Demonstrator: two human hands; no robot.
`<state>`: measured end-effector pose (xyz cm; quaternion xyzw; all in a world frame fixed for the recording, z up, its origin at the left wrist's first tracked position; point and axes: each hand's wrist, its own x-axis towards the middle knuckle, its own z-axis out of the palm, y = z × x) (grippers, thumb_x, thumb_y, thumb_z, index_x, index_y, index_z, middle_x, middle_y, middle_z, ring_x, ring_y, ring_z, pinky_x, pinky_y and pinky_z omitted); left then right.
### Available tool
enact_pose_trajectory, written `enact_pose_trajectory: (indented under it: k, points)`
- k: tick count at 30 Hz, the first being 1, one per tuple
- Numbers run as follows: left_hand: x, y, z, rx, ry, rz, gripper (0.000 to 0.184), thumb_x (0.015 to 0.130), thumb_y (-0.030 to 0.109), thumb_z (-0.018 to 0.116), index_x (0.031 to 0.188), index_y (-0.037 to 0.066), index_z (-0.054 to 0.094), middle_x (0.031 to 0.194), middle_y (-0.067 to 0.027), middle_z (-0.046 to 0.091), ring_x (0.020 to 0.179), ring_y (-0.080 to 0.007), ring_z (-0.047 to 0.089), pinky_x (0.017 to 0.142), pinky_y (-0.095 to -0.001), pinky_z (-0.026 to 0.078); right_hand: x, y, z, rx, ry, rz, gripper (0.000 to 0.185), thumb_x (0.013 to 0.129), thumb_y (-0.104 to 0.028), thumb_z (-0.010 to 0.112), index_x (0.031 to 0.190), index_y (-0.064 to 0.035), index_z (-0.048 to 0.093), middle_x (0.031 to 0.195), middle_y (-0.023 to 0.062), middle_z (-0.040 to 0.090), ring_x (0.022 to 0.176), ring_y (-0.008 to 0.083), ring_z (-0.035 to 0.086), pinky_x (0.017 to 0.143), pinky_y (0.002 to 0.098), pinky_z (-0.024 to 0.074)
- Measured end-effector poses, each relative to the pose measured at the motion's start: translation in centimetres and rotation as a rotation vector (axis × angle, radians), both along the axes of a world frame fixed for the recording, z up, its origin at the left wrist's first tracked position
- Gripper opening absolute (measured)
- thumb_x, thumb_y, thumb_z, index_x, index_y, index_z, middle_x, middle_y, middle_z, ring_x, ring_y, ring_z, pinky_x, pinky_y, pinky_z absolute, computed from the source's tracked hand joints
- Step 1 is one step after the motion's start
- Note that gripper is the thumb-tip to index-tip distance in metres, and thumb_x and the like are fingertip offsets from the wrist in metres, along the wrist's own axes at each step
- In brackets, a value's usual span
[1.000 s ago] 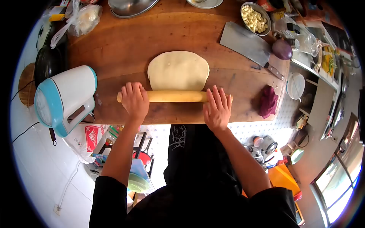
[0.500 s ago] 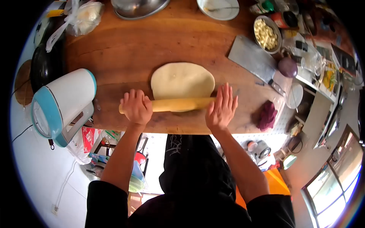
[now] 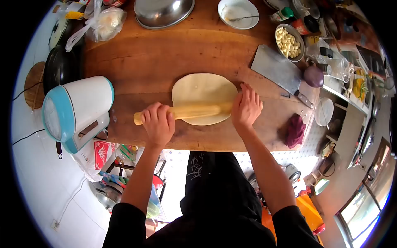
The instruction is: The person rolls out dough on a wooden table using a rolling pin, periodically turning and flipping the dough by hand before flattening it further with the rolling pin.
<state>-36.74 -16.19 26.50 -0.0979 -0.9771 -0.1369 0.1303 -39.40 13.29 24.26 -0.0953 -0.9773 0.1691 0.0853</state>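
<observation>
A wooden rolling pin (image 3: 197, 111) lies across the near half of a flat, roughly round sheet of dough (image 3: 204, 89) on the wooden table. My left hand (image 3: 158, 124) wraps over the pin's left end, just off the dough, and a short stub of wood sticks out past it. At the other end, my right hand (image 3: 247, 106) has its fingers bent over the pin beside the dough's right edge, hiding that tip. The pin looks a little smeared by motion. A strip of dough shows on my side of it.
Right of the dough lie a cleaver (image 3: 278, 68), a purple onion (image 3: 313, 76), a maroon cloth (image 3: 295, 131) and a bowl of peeled garlic cloves (image 3: 289, 42). A white-and-teal appliance (image 3: 82, 109) stands at left. Along the back are a metal bowl (image 3: 163, 12) and a white bowl (image 3: 244, 12).
The pin has moved away from me over the dough, uncovering more of its near edge. My fingers, flatter before, now curl more around the pin. The whole view has shifted slightly.
</observation>
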Motion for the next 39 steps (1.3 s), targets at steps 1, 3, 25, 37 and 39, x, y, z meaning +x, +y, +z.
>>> enact_pose_trajectory:
  k: [1,3,25,37,39]
  points:
    - [0.8,-0.2,-0.4,-0.013,-0.066,-0.029,0.027,0.097,0.022,0.057,0.118,0.006,0.063,0.125,-0.0165,0.058,0.113,-0.0391,0.053,0.099,-0.0536,0.039,-0.2,0.2,0.0,0.004,-0.006,-0.008,0.042,0.094,-0.016,0.058,0.136,-0.0097,0.064,0.137,0.0059,0.066,0.115,0.0290,0.063,0.091,0.0466,0.0453]
    - [1.4,-0.4,-1.0,-0.021,-0.142,-0.056,0.034,0.095,0.023,0.060,0.123,0.006,0.063,0.131,-0.0167,0.057,0.118,-0.0386,0.052,0.104,-0.0547,0.039,-0.3,0.8,0.3,-0.172,0.057,-0.047,0.045,0.095,-0.017,0.058,0.139,-0.0096,0.062,0.144,0.0091,0.063,0.124,0.0323,0.061,0.103,0.0512,0.0440]
    - [-14.2,1.0,-3.5,-0.063,-0.021,0.501,0.054,0.107,0.036,0.048,0.150,0.004,0.049,0.159,-0.0179,0.046,0.151,-0.0381,0.038,0.125,-0.0612,0.022,-10.8,0.5,1.9,0.046,0.113,0.069,0.013,0.098,-0.018,0.060,0.101,-0.0053,0.057,0.099,0.0128,0.062,0.094,0.0353,0.058,0.083,0.0496,0.0416]
    - [-11.6,1.6,-2.1,0.013,0.096,0.385,0.025,0.099,0.033,0.058,0.107,0.009,0.062,0.102,-0.0120,0.058,0.101,-0.0365,0.056,0.091,-0.0519,0.039,-8.0,1.1,1.1,0.218,0.102,0.023,0.058,0.101,-0.032,0.057,0.146,0.0046,0.052,0.153,0.0255,0.052,0.143,0.0405,0.048,0.122,0.0565,0.0315]
    - [-10.4,1.8,-2.4,-0.070,0.054,0.366,0.023,0.098,0.032,0.058,0.103,0.010,0.062,0.103,-0.0109,0.059,0.102,-0.0360,0.056,0.091,-0.0505,0.040,-4.8,1.5,-0.3,0.190,0.086,0.043,0.063,0.101,-0.033,0.057,0.150,0.0053,0.049,0.155,0.0261,0.051,0.146,0.0396,0.045,0.124,0.0559,0.0297]
